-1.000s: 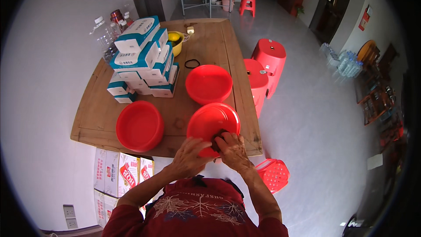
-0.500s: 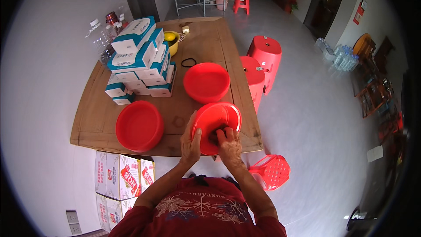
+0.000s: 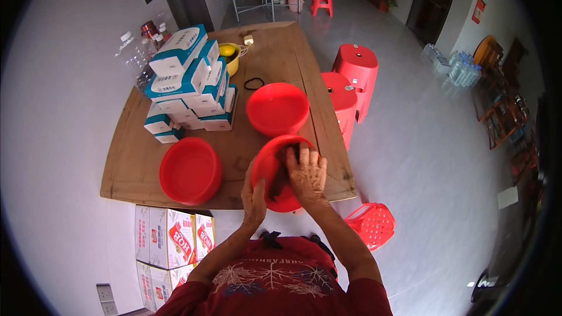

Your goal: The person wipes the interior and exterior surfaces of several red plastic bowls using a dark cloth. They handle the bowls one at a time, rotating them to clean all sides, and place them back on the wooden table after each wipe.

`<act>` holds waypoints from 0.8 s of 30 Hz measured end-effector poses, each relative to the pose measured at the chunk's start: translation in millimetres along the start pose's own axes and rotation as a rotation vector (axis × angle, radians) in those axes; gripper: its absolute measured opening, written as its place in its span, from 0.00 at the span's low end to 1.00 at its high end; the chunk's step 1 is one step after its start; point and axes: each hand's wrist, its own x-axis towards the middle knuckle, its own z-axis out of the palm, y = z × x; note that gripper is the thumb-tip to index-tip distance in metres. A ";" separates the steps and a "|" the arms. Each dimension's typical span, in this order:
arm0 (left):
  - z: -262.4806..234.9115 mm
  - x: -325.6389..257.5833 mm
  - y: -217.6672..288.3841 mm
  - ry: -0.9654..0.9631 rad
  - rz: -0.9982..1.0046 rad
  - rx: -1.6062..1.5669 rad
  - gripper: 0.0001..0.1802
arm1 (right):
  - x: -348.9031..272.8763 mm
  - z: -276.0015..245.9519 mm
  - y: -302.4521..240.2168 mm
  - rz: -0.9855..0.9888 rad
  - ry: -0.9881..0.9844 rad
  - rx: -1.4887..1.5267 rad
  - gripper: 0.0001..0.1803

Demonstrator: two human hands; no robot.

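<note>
A red plastic bowl (image 3: 266,164) is tilted toward me at the table's front edge. My left hand (image 3: 253,199) is closed on its left side, thumb near the rim. My right hand (image 3: 308,175) is inside the bowl, its fingers bent over a dark brown, soft-looking wad (image 3: 283,169) against the inner wall. The wad is partly hidden by the fingers, and its kind cannot be made out. Just beyond stands a second red bowl (image 3: 277,108). A third red bowl (image 3: 190,171) sits to the left, apart from my hands.
Teal-and-white boxes (image 3: 190,85) are stacked on the wooden table (image 3: 134,167), beside clear bottles (image 3: 134,52) and a yellow bowl (image 3: 233,65). A black band (image 3: 254,83) lies behind the bowls. Red stools (image 3: 356,61) stand right of the table; cartons (image 3: 175,234) are below its left front.
My right hand has shifted up and right inside the bowl, its fingers straighter, and more of the dark wad shows. The bowl now tips more toward me; my left hand still holds it.
</note>
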 end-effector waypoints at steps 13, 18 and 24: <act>-9.7 3.1 -17.5 0.010 -0.143 -0.056 0.24 | -6.9 6.9 -33.5 -0.308 -0.044 0.525 0.23; -10.9 -0.8 -28.8 0.047 -0.132 -0.197 0.24 | 11.7 12.2 -15.1 -0.194 -0.065 0.051 0.21; -8.4 -5.6 -28.8 0.043 -0.076 -0.207 0.26 | -11.0 -15.5 -0.3 -0.182 -0.145 -0.151 0.21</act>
